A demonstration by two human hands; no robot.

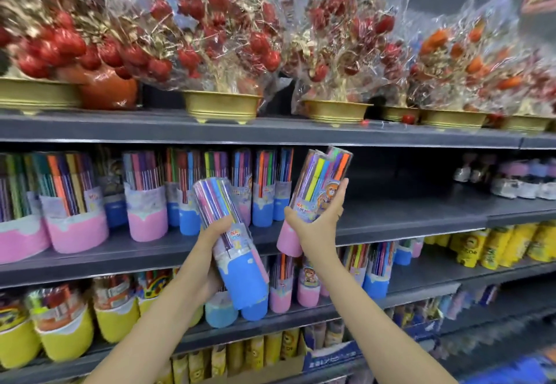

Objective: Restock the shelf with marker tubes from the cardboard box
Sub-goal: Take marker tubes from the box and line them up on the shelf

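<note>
Each clear plastic tube holds a bundle of coloured markers standing on end, capped by a rounded paper-wrapped base. My left hand (215, 228) curls round a blue-based marker tube (233, 242), with what looks like a second tube behind it, both tilted in front of the shelf (406, 212). My right hand (316, 227) grips a pink-based marker tube (319, 185), leaning right, at the shelf's bare stretch. Left of my hands, stocked tubes (144, 194) stand upright in rows. Above, cellophane-wrapped berry arrangements (222, 37) sit in gold pots.
</note>
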